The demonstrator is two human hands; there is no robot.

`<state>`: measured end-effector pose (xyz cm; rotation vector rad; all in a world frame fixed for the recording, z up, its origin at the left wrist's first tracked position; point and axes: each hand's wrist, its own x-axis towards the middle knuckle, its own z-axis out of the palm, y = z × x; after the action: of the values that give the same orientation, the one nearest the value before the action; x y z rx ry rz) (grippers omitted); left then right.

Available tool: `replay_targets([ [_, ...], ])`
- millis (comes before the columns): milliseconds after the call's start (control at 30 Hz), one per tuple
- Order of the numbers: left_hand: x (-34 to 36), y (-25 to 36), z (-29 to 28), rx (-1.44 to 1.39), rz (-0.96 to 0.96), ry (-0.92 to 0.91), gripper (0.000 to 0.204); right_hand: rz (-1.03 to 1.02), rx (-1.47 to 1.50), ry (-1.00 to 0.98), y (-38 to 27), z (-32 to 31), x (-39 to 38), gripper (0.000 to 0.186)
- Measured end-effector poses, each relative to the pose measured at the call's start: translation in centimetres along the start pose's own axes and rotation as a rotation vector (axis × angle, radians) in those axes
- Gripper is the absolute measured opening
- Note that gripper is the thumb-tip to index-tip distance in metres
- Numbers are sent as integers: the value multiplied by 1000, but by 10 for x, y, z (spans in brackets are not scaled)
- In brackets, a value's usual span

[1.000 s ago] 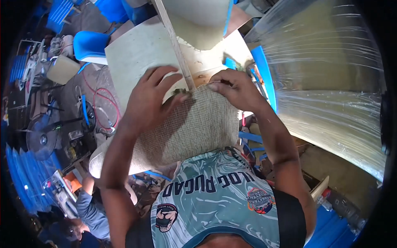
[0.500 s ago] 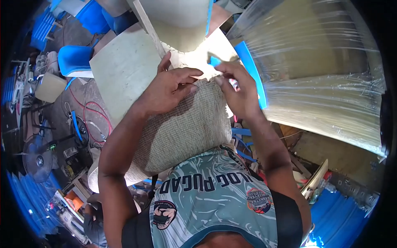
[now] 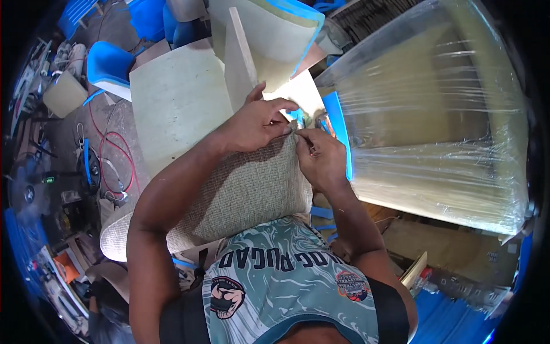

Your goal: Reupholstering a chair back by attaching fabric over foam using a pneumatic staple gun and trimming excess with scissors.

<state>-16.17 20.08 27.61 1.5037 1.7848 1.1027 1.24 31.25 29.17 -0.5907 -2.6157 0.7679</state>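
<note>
Across my lap lies a padded piece covered in coarse beige-grey woven fabric (image 3: pixel 246 183), its far right corner raised between my hands. My left hand (image 3: pixel 258 123) is closed at that edge, thumb and fingers pinching the cloth, with one finger lifted. Close on its right, my right hand (image 3: pixel 323 160) pinches the same corner of fabric between thumb and bent fingers. The fingertips of both hands nearly meet there. What lies under the fold is hidden by my fingers.
Beyond my hands stand a flat pale panel (image 3: pixel 177 97), an upright narrow board (image 3: pixel 239 57) and a curved blue-edged shell (image 3: pixel 275 34). Plastic-wrapped furniture (image 3: pixel 424 120) fills the right. At left are a blue chair shell (image 3: pixel 107 66) and a red hose (image 3: pixel 133 166) on the floor.
My right hand has come down and left onto the fabric corner, its fingers closing on the cloth. My left hand has shifted right and slightly nearer. The whole view has shifted slightly.
</note>
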Motion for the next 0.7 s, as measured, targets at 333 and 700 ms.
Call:
replay_targets([
  [333, -1, -12, 8, -17, 47, 73, 39, -311, -5, -32, 0, 0, 2, 15],
  [700, -9, -2, -1, -29, 46, -61, 46, 137, 1832, -347, 28, -17, 6, 14],
])
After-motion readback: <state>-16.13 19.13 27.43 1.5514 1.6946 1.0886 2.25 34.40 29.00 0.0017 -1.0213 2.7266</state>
